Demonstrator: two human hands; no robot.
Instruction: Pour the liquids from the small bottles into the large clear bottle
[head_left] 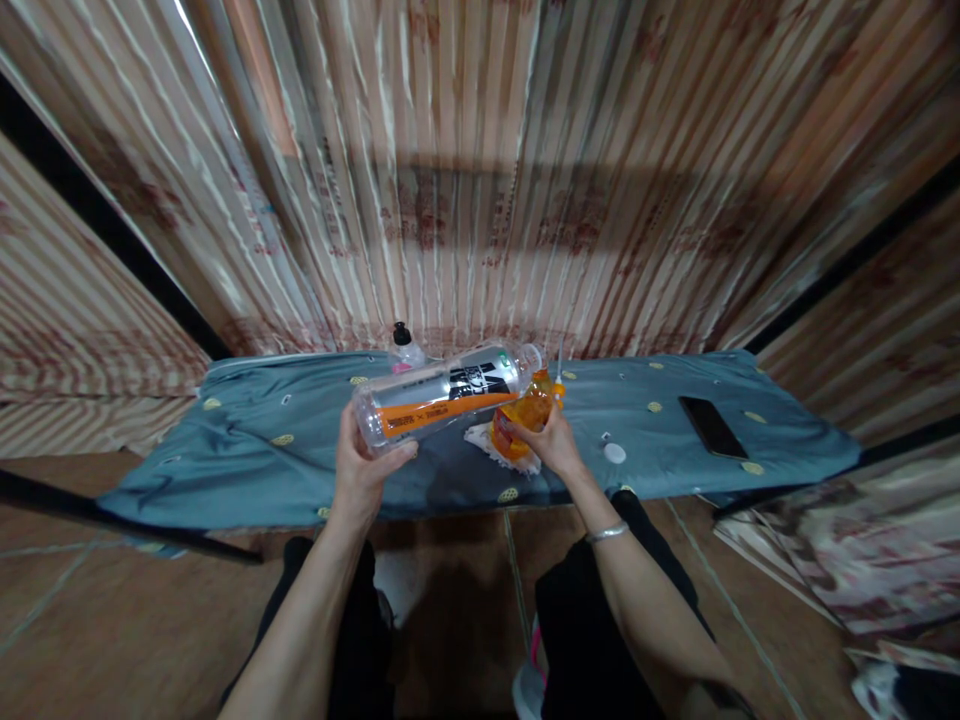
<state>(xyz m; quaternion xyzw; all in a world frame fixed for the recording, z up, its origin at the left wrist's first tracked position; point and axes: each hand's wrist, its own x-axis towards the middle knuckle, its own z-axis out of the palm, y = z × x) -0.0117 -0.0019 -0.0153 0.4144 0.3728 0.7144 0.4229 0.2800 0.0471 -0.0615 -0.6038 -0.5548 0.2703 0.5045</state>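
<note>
My left hand (367, 458) is closed round the base of a clear plastic bottle (450, 392) with an orange band and black lettering. That bottle lies tilted nearly level, its uncapped mouth pointing right and slightly up. Close under the mouth stands an orange bottle (529, 405), with my right hand (551, 435) wrapped about its right side. Whether the two necks touch I cannot tell. A crumpled white cloth (487, 440) lies beneath the orange bottle. Right of my right hand, a round white cap (615, 453) rests on the blue-green cloth (247, 440).
Behind the clear bottle stands a small bottle with a black top (403, 340). A dark phone (712, 427) lies at the right. Striped curtains (465, 200) hang along the back, and dark metal poles (127, 230) slant at both sides. Below is a tiled floor (450, 560).
</note>
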